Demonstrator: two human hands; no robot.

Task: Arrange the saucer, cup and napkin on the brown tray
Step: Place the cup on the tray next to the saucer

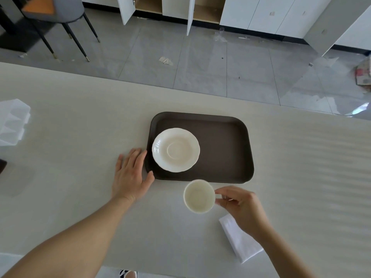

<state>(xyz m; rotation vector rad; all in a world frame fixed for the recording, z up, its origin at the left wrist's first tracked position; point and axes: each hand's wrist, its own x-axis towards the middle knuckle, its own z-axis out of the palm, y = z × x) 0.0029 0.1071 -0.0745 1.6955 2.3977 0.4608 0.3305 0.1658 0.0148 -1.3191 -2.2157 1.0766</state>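
Pale tabletop (80, 117) before a grey tiled floor (200, 63), white cabinets (261, 11) at 12 o'clock, a chair (60, 15) at 10 o'clock. One brown tray (226, 149), one saucer (175, 149), one cup (199, 196), one napkin (241, 240). The saucer lies in the tray's 9 o'clock half. The left hand (131, 174) rests flat, fingers spread, touching the tray's 8 o'clock corner. The right hand (242, 207) pinches the cup's handle at the tray's 6 o'clock edge. The napkin lies on the tabletop at 5 o'clock, partly under the right wrist.
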